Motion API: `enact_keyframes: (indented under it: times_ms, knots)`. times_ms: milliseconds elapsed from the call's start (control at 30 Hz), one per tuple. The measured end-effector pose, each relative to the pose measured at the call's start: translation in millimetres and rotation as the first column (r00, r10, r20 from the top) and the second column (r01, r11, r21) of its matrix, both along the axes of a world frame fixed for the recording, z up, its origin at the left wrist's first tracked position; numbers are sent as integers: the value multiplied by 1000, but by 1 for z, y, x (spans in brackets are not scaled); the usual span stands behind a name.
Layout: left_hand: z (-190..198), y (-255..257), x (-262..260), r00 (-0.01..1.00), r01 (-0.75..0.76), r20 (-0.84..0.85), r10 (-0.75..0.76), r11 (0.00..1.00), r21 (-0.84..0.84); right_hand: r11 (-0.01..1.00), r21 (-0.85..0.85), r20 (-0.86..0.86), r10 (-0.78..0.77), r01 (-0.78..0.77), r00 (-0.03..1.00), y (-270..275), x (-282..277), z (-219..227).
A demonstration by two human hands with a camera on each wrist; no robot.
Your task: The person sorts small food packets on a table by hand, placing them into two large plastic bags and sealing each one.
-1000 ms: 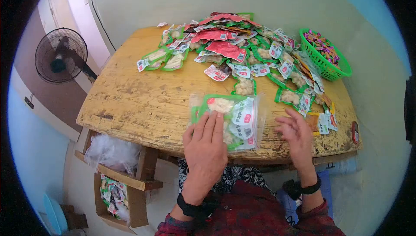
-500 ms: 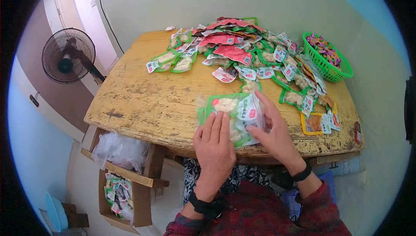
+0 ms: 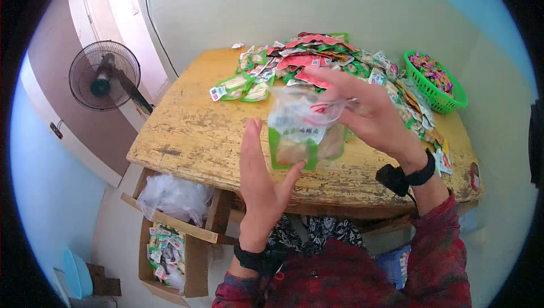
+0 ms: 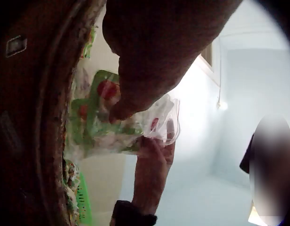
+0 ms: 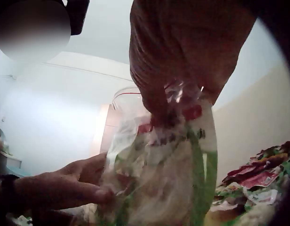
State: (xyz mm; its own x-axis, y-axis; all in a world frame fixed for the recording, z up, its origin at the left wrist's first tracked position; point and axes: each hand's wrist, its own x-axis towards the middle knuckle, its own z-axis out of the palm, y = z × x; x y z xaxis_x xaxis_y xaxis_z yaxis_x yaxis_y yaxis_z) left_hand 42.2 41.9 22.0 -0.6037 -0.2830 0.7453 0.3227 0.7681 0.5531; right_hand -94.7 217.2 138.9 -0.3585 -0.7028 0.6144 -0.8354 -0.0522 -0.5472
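Bag: clear zip-top plastic bag [image 3: 294, 120] with a red closure strip, raised over the front half of the worn yellow wooden table [image 3: 187, 132]; whether its base touches cannot be told.
Bag contents: green-edged flat food packets [image 3: 292, 158] with white labels.
Right hand: at the bag's 2 o'clock [image 3: 377, 121], thumb and fingers pinching its upper edge.
Left hand: at the bag's 7 o'clock [image 3: 262, 180], fingers straight, thumb spread apart and touching the bag low down.
Packet heap: red, green and white sealed food pouches [image 3: 309, 61], at 12 to 1 o'clock.
Basket: green perforated plastic basket [image 3: 433, 97] of purple-wrapped pieces, at 2 o'clock.
Carton: open brown cardboard box [image 3: 196, 265], at 7 to 8 o'clock, below the table.
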Motion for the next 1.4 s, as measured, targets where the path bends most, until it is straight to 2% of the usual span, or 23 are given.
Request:
enact_keyframes:
  times_ms: [67, 167, 267, 333, 367, 467, 567, 633, 733, 867, 933, 967, 1033, 1133, 1233, 1333, 1400]
  knots:
    - [-6, 1, -9, 983, 165, 38, -181, 952, 257, 998, 49, 8, 27, -28, 1000, 3, -8, -7]
    - [-3, 8, -12, 915, 304, 57, -399, 776, 553, 998, 60, 45, 25, -28, 999, 10, -21, -18]
    - [0, 11, -13, 909, 300, 108, -403, 811, 502, 999, -14, 123, 34, -32, 992, 20, -25, -26]
    - [-2, 11, -20, 935, 260, 114, -335, 869, 421, 997, -70, 201, 53, -40, 978, 22, -25, -27]
    - [-3, 12, -25, 947, 239, 113, -301, 894, 380, 993, -105, 177, 78, -60, 981, 21, -25, -28]
    - [-4, 5, -34, 882, 251, 160, -444, 729, 637, 980, -166, 137, 132, -108, 982, 23, -23, -30]
    - [-11, 4, -38, 901, 230, 88, -425, 639, 734, 979, -176, 176, 130, -98, 976, 28, -25, -28]
    - [-13, 2, -38, 908, 197, 117, -402, 656, 728, 974, -219, 226, 101, -50, 969, 30, -28, -27]
    - [-14, 4, -33, 929, 148, 137, -343, 687, 712, 982, -116, 447, 187, -151, 875, 37, -48, -49]
    - [-14, 10, -31, 957, 190, 24, -291, 684, 704, 974, 14, 377, 206, -228, 903, 39, -59, -74]
    - [-11, 13, -35, 957, 161, 66, -284, 705, 690, 969, 70, 398, 192, -238, 897, 38, -59, -77]
    - [-9, 13, -37, 957, 152, 81, -279, 718, 680, 968, 75, 415, 190, -241, 890, 36, -63, -85]
    - [-10, 10, -39, 943, 181, 72, -326, 680, 710, 966, 85, 446, 181, -243, 876, 31, -70, -95]
    - [-10, 1, -35, 908, 180, 141, -394, 672, 718, 964, 18, 571, 207, -264, 794, 32, -57, -85]
    - [-11, -3, -36, 894, 172, 173, -414, 673, 720, 945, -68, 585, 298, -320, 754, 19, -48, -105]
    - [-14, -1, -36, 909, 192, 125, -399, 663, 723, 976, -100, 610, 215, -195, 762, 13, -38, -107]
    - [-18, 1, -35, 922, 199, 93, -376, 667, 718, 980, -28, 517, 183, -197, 836, 18, -41, -97]
